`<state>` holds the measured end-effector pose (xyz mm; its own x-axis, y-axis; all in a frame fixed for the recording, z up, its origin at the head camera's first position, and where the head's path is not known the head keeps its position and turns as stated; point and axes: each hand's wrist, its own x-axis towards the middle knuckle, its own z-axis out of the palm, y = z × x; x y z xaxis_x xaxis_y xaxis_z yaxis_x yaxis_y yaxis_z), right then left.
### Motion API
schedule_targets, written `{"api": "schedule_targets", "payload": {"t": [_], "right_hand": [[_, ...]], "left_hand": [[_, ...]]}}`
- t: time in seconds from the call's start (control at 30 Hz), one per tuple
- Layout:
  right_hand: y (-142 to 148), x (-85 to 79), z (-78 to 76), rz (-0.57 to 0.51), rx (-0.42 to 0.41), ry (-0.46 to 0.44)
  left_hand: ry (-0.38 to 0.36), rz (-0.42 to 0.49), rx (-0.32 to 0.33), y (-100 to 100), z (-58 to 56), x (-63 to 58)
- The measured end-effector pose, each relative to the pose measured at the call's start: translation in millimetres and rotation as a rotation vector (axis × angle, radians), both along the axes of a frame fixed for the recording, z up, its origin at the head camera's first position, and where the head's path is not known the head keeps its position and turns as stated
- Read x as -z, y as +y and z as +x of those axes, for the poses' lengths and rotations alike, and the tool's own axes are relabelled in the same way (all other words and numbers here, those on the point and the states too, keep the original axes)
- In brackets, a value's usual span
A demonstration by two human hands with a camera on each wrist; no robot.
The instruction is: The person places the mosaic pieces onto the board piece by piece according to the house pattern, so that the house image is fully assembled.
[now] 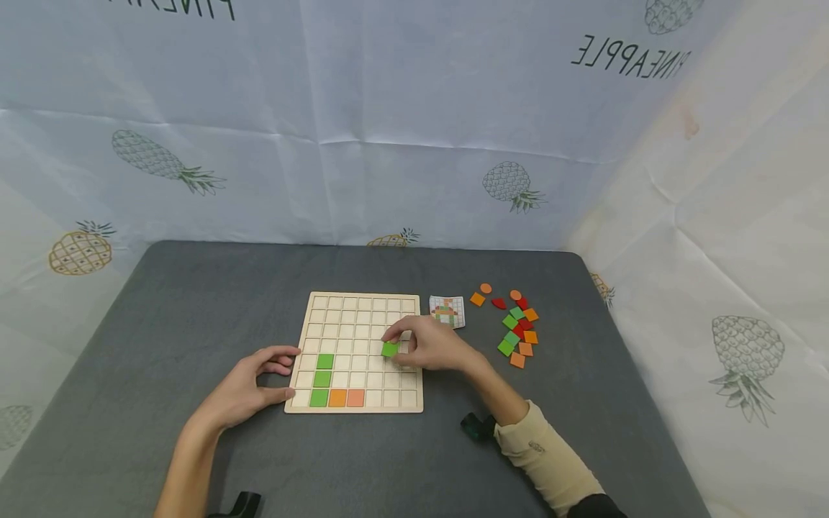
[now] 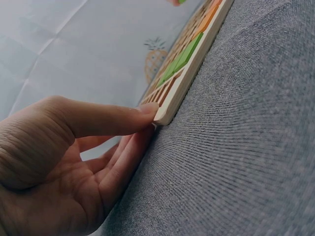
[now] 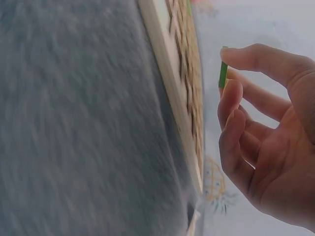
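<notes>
Green tile (image 1: 390,349), held just above the right-hand part of the board (image 1: 343,349). Thin and apparently rigid, it is probably light and not fragile; its smooth-looking faces may slip, so opposite edges offer the surest hold. The right hand (image 1: 432,344) pinches it between thumb and fingers. The left hand (image 1: 242,388), fingers relaxed, rests against the board's left edge. Beyond the board's right side lie a picture card (image 1: 460,309) and loose pieces (image 1: 530,337).
</notes>
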<state>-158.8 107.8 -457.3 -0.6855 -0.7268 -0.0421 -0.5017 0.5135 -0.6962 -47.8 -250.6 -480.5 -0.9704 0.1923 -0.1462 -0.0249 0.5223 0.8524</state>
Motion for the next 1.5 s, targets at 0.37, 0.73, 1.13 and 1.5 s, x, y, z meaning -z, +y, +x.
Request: {"api": "schedule_targets", "payload": {"t": [0.37, 0.73, 1.13, 1.5], "right_hand": [[-22, 7.2, 2.4, 0.072, -0.052, 0.024], [-25, 7.2, 3.5, 0.103, -0.071, 0.026], [-16, 4.0, 4.8, 0.068, -0.073, -0.019], [5, -13.1, 2.8, 0.025, -0.029, -0.082]], "left_hand": [[-0.004, 0.006, -0.001, -1, 0.5, 0.6], [-0.001, 0.007, 0.0, -1, 0.1, 1.2], [-0.005, 0.009, 0.0, -1, 0.5, 0.8], [-0.005, -0.001, 0.003, -1, -0.2, -0.2]]}}
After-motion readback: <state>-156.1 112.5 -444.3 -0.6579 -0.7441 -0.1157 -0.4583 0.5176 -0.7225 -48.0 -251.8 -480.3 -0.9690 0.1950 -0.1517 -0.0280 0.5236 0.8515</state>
